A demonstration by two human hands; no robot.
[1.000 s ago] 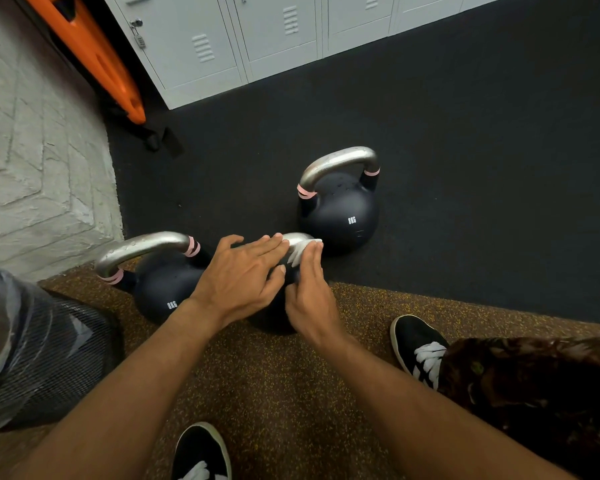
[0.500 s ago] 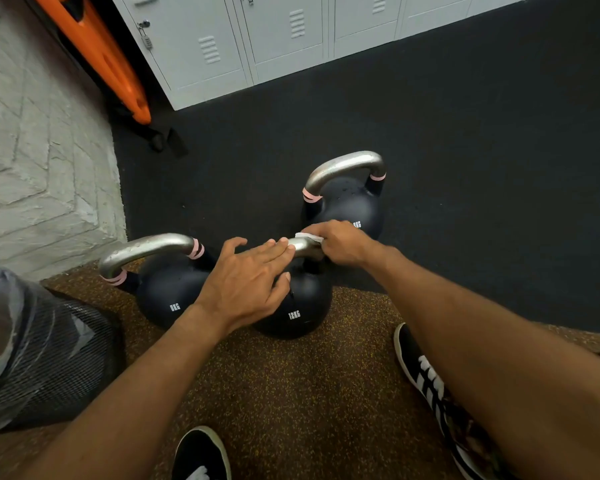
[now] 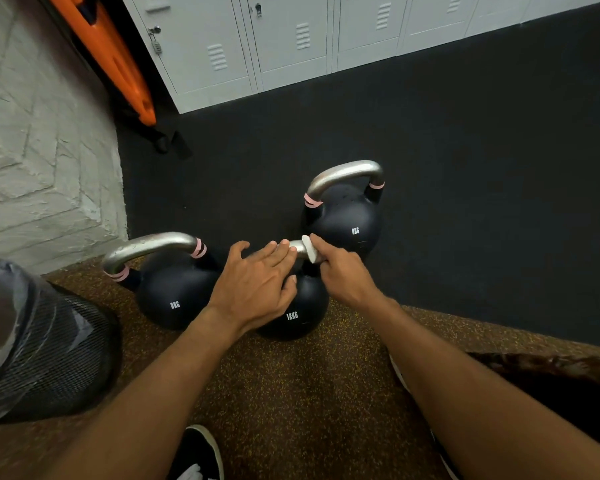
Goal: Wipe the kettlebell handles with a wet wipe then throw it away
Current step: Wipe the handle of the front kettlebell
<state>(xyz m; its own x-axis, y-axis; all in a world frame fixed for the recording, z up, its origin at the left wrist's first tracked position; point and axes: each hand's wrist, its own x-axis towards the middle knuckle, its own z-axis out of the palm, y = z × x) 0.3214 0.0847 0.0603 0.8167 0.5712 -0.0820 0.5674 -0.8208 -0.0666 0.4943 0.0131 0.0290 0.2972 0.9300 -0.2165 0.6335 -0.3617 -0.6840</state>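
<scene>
Pinching the white wipe [image 3: 309, 249] in right hand [image 3: 340, 271] fingers, on the middle kettlebell's handle [image 3: 297, 247] (12KG); left hand [image 3: 257, 278] fingers together, flat beside it.

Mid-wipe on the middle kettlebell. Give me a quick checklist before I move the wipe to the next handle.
1. Wipe held in right hand: ok.
2. Left hand steadying the 12 kg kettlebell: ok.
3. Whole of its handle wiped: cannot tell, left hand covers most of it.
4. Left kettlebell's handle free to reach: ok.
5. Far kettlebell's handle free to reach: ok.
6. Mesh bin nearby for disposal: ok.
</scene>
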